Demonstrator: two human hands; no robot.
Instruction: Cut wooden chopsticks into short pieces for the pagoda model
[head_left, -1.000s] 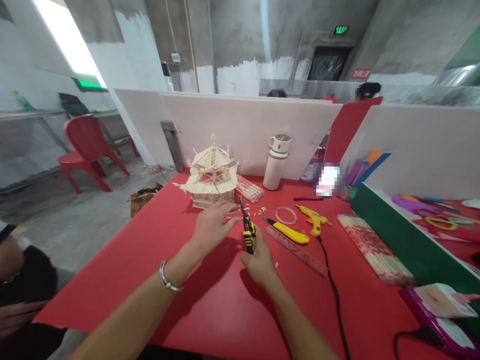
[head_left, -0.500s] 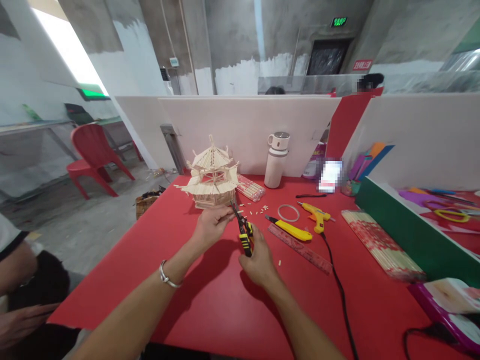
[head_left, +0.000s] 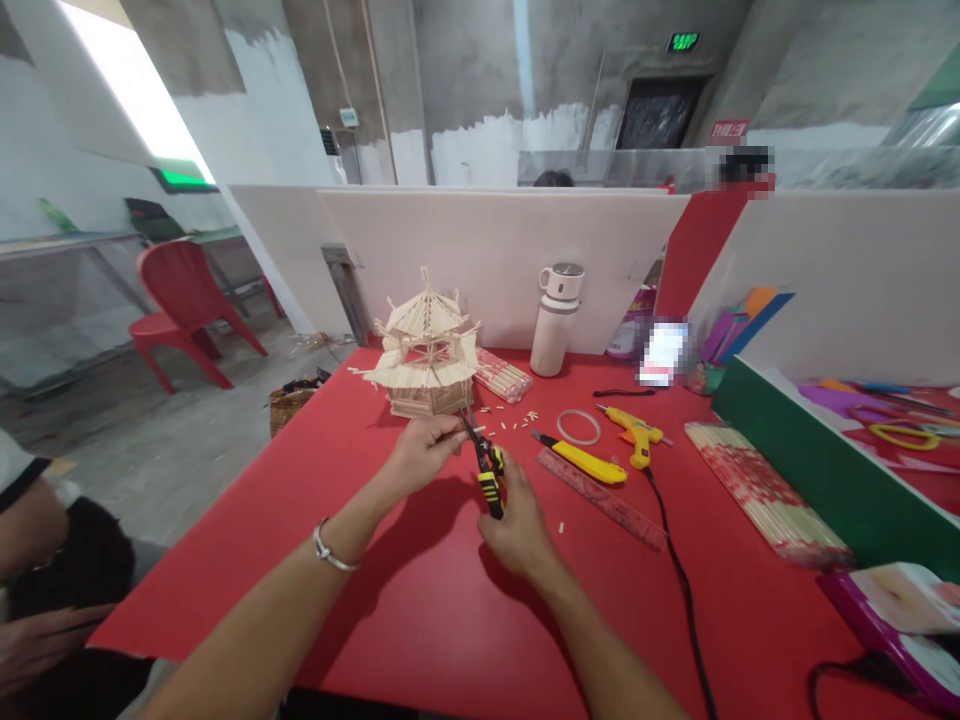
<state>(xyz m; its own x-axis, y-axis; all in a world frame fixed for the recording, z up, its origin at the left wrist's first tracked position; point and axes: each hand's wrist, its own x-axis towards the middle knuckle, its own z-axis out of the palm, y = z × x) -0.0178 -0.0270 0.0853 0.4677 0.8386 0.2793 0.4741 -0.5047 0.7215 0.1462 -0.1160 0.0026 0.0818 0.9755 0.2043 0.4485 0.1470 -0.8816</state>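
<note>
A thin stick (head_left: pixel 478 430) meets the jaws of black-and-yellow pliers (head_left: pixel 490 488) at the centre of the frame, the left hand (head_left: pixel 424 452) pinching the stick between closed fingertips, the right hand (head_left: pixel 519 522) wrapped around the handles. Higher up stands a stick-built pagoda (head_left: pixel 424 376); at centre right, a yellow knife (head_left: pixel 592 463) and glue gun (head_left: pixel 634 436) lie on the red table (head_left: pixel 420 600)

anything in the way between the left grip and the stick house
Nothing visible stands between the left grip and the stick house; the pliers, in the right grip, are to the right.
</note>
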